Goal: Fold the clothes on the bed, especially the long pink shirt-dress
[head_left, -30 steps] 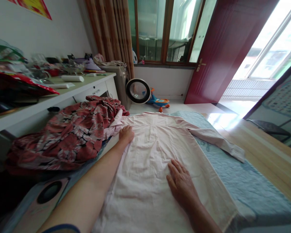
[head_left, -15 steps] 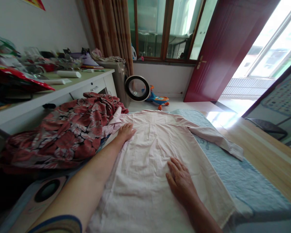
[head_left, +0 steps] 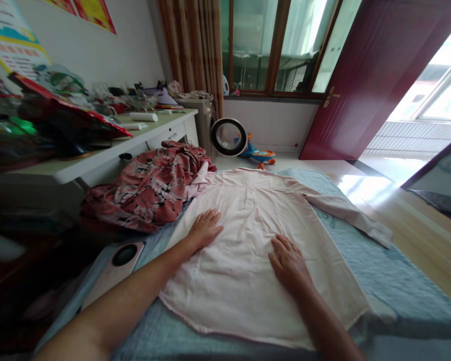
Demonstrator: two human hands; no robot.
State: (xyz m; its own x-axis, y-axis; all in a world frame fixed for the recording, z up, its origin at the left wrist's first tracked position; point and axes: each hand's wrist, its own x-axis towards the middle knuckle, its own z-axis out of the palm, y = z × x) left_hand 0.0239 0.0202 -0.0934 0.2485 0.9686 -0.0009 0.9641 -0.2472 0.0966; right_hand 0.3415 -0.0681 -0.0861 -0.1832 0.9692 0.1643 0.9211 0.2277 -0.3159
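Observation:
A pale pink long-sleeved shirt [head_left: 244,281] lies spread out, back side up, on a light blue quilted cover [head_left: 394,281]. Its collar points away from me and its hem is near me. My left hand [head_left: 206,228] rests flat on the left side of the shirt, fingers stretched out. On the middle right of the shirt lies my right hand [head_left: 290,263], palm down, fingers extended. Nothing is gripped by either hand. The right sleeve stretches out to the right over the cover, while the left sleeve lies bunched against a heap of red floral cloth [head_left: 154,185].
A pink phone-like object with a dark round patch [head_left: 115,271] lies left of my forearm. Along the left wall stands a cluttered white desk [head_left: 97,163]. Beyond are a washing machine with its round door [head_left: 229,137] open, a blue and orange ride-on toy [head_left: 261,154] and a dark red door [head_left: 372,75].
My left hand has slid down the shirt toward me, from near the shoulder to mid-body. My right hand stays about where it was. The view has turned left.

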